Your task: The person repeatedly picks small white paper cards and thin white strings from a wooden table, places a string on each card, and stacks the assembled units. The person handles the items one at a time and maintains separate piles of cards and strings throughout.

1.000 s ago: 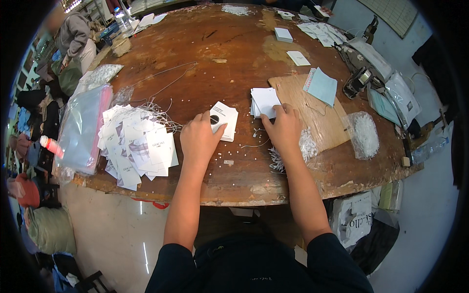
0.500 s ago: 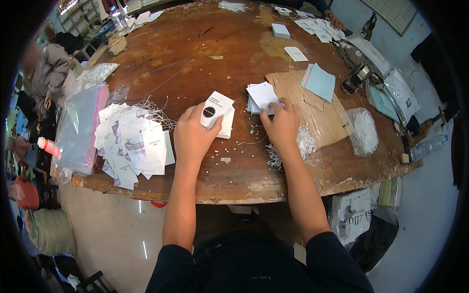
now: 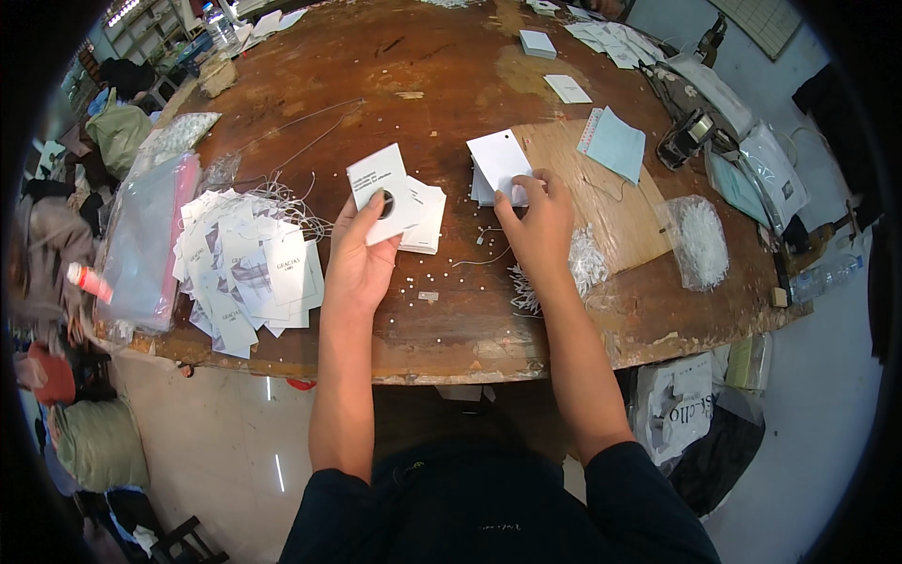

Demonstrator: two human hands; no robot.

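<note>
While our left hand (image 3: 364, 258) grips: printed card (image 3: 387, 174).
Right hand (image 3: 538, 222): pinching white card (image 3: 496, 158); sticking could lift cards beneath (image 3: 480, 191).

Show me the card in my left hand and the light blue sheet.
Card (image 3: 384, 178): head view, upper half of its printed face.
Light blue sheet (image 3: 617, 146): head view, middle of its upper face.

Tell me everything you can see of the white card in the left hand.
The white card looks like stiff paper, roughly rectangular, with small dark print and a round black mark. The left hand grips it, thumb over the front and partly covering the mark. It is tilted, overlapping a card stack in view; whether they touch is unclear.
</note>
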